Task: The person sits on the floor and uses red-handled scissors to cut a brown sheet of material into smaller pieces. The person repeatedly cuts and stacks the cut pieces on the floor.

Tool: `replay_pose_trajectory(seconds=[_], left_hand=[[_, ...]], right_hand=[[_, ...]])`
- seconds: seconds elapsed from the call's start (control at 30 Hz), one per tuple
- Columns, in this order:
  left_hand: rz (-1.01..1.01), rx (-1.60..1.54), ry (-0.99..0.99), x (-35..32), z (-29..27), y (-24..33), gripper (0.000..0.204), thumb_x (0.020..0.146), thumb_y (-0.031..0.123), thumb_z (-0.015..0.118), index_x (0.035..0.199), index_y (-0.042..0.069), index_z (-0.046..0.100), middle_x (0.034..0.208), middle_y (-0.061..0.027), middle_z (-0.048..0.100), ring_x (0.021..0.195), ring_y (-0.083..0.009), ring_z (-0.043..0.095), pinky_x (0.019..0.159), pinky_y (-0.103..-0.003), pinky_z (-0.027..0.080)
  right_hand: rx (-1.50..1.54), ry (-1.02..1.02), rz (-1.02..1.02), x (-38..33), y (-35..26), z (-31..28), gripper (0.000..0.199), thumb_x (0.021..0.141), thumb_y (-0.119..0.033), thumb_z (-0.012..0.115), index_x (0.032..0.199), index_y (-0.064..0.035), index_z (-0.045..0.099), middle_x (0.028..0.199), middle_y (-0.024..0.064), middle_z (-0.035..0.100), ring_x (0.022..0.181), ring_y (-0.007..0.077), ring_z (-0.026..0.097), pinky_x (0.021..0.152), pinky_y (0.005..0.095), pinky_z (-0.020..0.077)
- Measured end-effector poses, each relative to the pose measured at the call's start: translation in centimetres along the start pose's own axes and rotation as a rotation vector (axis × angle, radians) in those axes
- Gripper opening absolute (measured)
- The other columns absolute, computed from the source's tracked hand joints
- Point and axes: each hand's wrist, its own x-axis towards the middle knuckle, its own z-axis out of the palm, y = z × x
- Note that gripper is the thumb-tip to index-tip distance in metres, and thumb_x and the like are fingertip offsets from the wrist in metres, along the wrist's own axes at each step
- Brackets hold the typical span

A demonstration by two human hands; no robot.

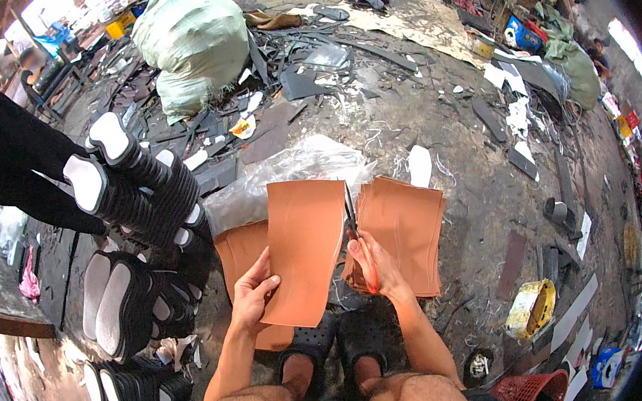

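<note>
My left hand (253,291) grips the lower left edge of a brown sheet (306,246) held upright in front of me. My right hand (369,262) is closed on orange-handled scissors (358,236), whose blades run up along the sheet's right edge. A stack of the same brown sheets (407,226) lies on the ground to the right, behind my right hand. More brown sheets (238,249) lie to the left, partly hidden by the held sheet. My knees and black sandals (337,341) show at the bottom.
Stacks of black-and-white shoe soles (132,246) stand at left. A clear plastic bag (286,173) lies behind the sheets, a large pale green sack (188,41) further back. Black scraps litter the dirt floor. A yellow tin (531,307) and red basket (529,394) sit at lower right.
</note>
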Motion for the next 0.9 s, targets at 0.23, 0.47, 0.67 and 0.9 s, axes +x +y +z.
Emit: replay_pose_trajectory(seconds=[0.23,0.47,0.67,0.9], left_hand=[[-0.197,-0.435,-0.172,-0.4,0.8,2.3,0.053,0.088,0.000,0.060,0.139,0.007,0.051,0.131,-0.0106,0.059,0.112,-0.0179,0.060,0.094,-0.032,0.050],[0.278,0.384,-0.191,3.6,6.4,-1.8,0.028,0.094,0.016,0.063,0.116,-0.001,0.061,0.113,-0.0086,0.063,0.109,-0.0199,0.059,0.095,-0.035,0.048],[0.309,-0.276,0.234,5.6,10.6,-0.1,0.015,0.093,0.004,0.061,0.108,0.002,0.060,0.103,-0.0061,0.062,0.095,-0.0159,0.061,0.084,-0.029,0.050],[0.368,-0.157,0.295,7.2,5.2,2.0,0.018,0.089,0.006,0.063,0.105,-0.003,0.061,0.105,-0.0070,0.063,0.096,-0.0193,0.062,0.085,-0.032,0.051]], right_hand=[[0.118,0.099,-0.046,-0.9,-0.6,0.8,0.059,0.092,-0.062,0.053,0.097,-0.0037,0.061,0.060,0.0038,0.058,0.054,0.0145,0.059,0.054,0.0295,0.0461],[0.481,0.170,-0.182,-1.7,-1.3,5.5,0.038,0.095,-0.040,0.063,0.078,-0.0068,0.058,0.056,-0.0031,0.050,0.044,0.0056,0.047,0.040,0.0222,0.0348],[0.435,0.055,-0.040,0.0,-6.2,4.3,0.038,0.095,-0.040,0.063,0.079,-0.0058,0.058,0.056,-0.0032,0.051,0.045,0.0063,0.049,0.040,0.0235,0.0362],[0.405,-0.001,-0.057,1.9,-3.3,2.6,0.040,0.094,-0.043,0.064,0.086,-0.0042,0.062,0.060,0.0011,0.056,0.051,0.0085,0.052,0.046,0.0252,0.0398]])
